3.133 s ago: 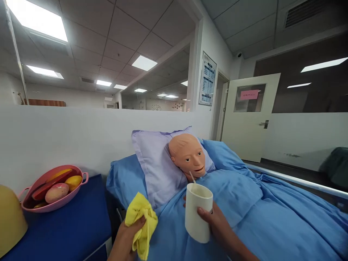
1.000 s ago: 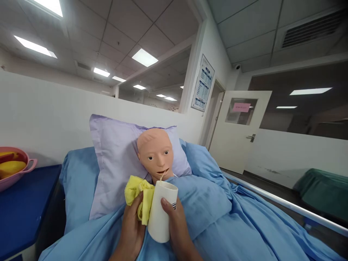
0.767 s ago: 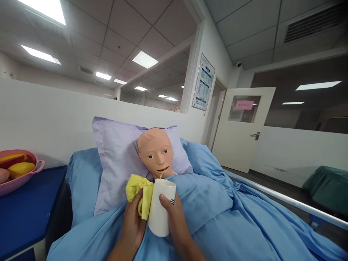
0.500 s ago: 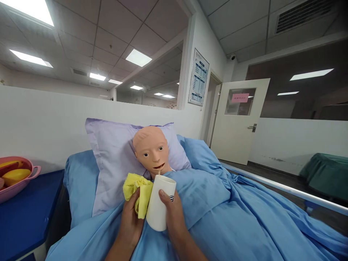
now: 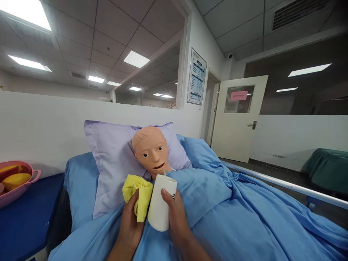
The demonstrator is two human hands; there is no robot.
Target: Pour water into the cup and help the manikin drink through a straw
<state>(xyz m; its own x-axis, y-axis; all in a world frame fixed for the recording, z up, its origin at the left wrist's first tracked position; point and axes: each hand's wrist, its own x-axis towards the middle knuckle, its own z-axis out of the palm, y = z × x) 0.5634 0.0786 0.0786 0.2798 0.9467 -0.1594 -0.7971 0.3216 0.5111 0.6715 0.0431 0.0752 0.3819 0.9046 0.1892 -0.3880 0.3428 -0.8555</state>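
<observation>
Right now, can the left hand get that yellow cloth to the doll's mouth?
Probably yes: the left hand holds the yellow cloth below and left of the doll's mouth, and nothing seems in the way. The white cup in the right hand is close beside the cloth and could get bumped.

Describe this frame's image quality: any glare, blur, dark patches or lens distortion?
In the head view, the upper-left ceiling light is blown out to white; the white cup and yellow cloth look fairly sharp; the pink sign is too small to read; the top-right corner is dark; edges look wide-angle stretched.
</observation>
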